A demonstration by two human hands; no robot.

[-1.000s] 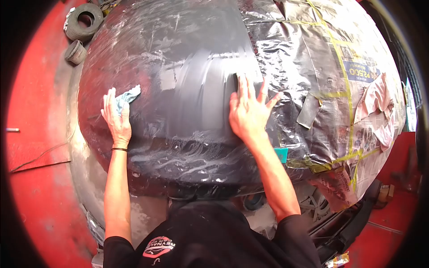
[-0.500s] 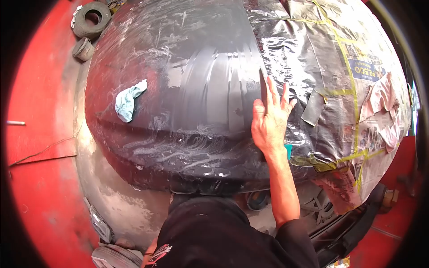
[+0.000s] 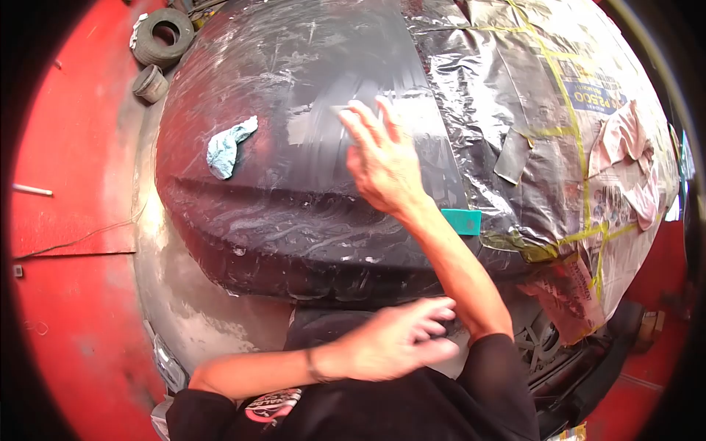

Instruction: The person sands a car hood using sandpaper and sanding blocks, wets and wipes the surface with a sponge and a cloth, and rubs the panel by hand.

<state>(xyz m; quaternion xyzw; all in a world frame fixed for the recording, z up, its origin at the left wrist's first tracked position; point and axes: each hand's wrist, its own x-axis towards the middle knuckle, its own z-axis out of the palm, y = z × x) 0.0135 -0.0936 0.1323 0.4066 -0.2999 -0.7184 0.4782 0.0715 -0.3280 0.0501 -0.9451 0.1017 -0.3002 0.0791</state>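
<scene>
My right hand is over the dark, dusty car panel, fingers spread and nothing held. Its fingertips are at a shiny, streaked patch; whether they touch it I cannot tell. My left hand, slightly blurred, is in front of my body near the panel's lower edge, its fingers apart and holding nothing visible. A flat teal piece lies beside my right forearm, at the border of the masked part. To the left, a crumpled light blue cloth rests on the panel.
Black plastic and newspaper with yellow tape cover the right side. On them lie a grey strip and a pale pink cloth. A tyre and a bucket stand at the upper left, beside a red surface.
My right hand has moved left from the masking border onto the panel, uncovering more of the teal piece. My left hand has come into view from below. The view has shifted slightly.
</scene>
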